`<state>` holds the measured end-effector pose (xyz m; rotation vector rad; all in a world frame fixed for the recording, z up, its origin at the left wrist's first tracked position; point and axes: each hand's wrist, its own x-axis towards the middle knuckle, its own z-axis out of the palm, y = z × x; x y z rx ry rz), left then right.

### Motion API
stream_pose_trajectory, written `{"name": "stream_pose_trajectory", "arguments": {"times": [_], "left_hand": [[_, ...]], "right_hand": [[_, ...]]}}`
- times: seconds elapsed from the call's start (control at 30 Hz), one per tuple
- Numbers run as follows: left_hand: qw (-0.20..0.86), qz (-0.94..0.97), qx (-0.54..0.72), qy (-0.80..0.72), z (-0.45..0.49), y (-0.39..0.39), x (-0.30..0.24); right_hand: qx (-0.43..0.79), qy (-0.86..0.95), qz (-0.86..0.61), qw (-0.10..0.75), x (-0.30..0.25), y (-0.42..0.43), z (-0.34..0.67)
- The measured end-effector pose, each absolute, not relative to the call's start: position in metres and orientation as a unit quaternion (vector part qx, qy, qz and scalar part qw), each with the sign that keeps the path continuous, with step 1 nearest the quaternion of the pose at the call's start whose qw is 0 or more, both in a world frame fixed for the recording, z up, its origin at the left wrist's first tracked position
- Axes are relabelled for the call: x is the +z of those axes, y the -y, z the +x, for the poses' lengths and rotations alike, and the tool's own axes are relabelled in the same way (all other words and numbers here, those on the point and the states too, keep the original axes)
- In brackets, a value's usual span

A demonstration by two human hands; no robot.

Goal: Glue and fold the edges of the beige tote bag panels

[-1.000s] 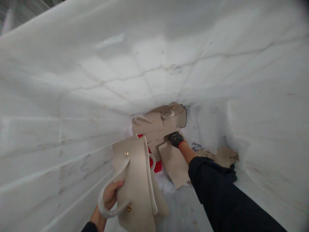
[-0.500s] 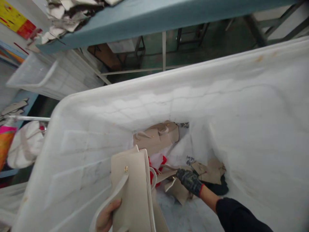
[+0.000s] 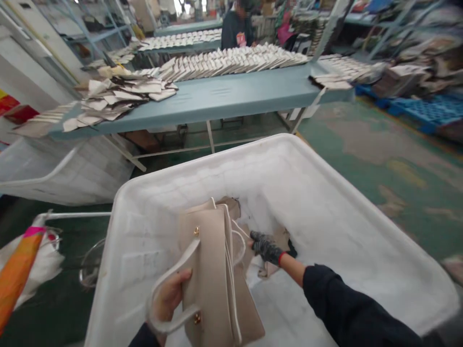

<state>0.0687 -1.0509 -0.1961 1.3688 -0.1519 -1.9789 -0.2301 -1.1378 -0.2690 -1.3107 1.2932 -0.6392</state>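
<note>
Beige smooth bag-panel stack [image 3: 213, 270], tilted a little, held at the mouth of the large white plastic bin [image 3: 361, 270]. Surface plain, with a faint sheen; pale layered edges show along its right side, too close-set to count. Handles: 2 visible, one pale looped strap [image 3: 181, 260] across the front, one glossy curved loop [image 3: 243, 248] at the right edge. Gold-coloured metal fittings [image 3: 196, 231]: 2, one at each end of the front strap.

Counts, largest first. Nearest long blue-topped table [image 3: 253, 89]: 1. Bins: 2, including a second white bin [image 3: 36, 183] at left. Distant persons [image 3: 231, 36]: 2, blurred. Hands: 2. Bare left hand [image 3: 170, 295] clamped on the stack's left edge, thumb on the front. Dark-gloved right hand [image 3: 267, 248], red-cuffed, fingers together beside a beige piece [image 3: 248, 248]; cannot tell whether gripping.
</note>
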Motion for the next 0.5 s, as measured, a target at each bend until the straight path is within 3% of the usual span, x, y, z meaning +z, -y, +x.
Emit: {"name": "stream_pose_trajectory", "arguments": {"times": [0.27, 0.4, 0.5], "left_hand": [[0.284, 0.429, -0.822, 0.245, 0.007, 1.068, -0.101], [0.149, 0.410, -0.824, 0.362, -0.050, 1.052, -0.058], [0.019, 0.341, -0.819, 0.461, -0.132, 1.034, -0.044]], "right_hand": [[-0.472, -0.544, -0.469, 0.511, -0.063, 1.014, -0.232], [-0.616, -0.513, -0.346, 0.487, -0.008, 0.917, -0.244], [-0.709, -0.530, -0.280, 0.372, 0.010, 0.839, -0.281]]}}
